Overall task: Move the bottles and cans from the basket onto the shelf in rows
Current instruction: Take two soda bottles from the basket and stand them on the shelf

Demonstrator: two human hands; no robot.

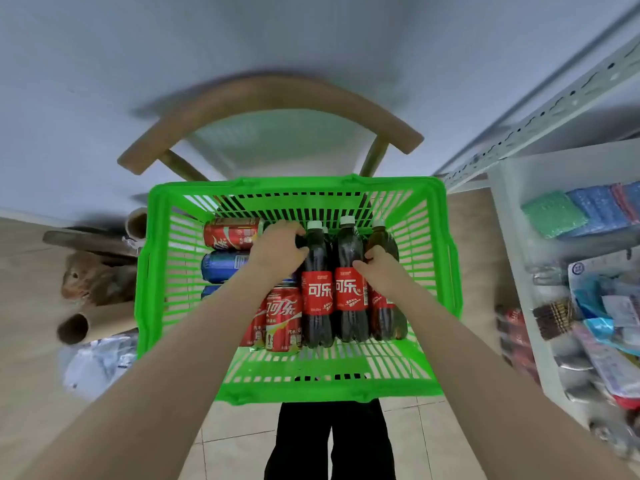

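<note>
In the green basket (pixel 298 183) at frame centre, the left hand (pixel 278 245) clasps the left cola bottle (pixel 318 292) and the right hand (pixel 377 268) clasps the rightmost bottle (pixel 384 242); lifting both together could drag the wedged middle bottle (pixel 349 289), or one may slip before the shelf (pixel 512 237) at right

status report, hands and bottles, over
Left hand grips neck of left cola bottle, right hand grips rightmost bottle. Both in green basket among cans. Nothing on top of them.
</note>
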